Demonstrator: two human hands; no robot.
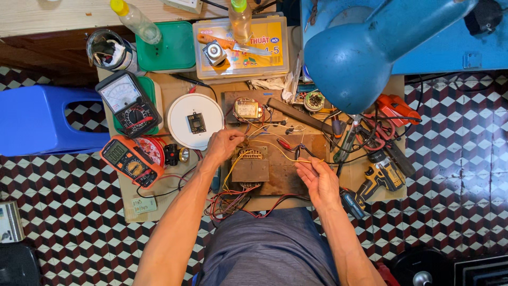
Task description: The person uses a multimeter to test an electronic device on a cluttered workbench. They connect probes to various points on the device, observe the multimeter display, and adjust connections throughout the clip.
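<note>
The left hand [225, 143] and right hand [316, 177] are pinching a thin yellow wire [275, 150] taut above a rusty metal transformer [250, 168]; overpulling could snap its joint.

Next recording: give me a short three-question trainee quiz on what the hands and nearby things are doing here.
1. True or false: the left hand rests at the top of the transformer.
2. What does the right hand pinch? A) a yellow wire B) the cordless drill C) a bottle
3. Which colour is the digital multimeter left of the board?

Key: 1 true. 2 A, the yellow wire; the cordless drill lies untouched to the right. 3 orange.
</note>
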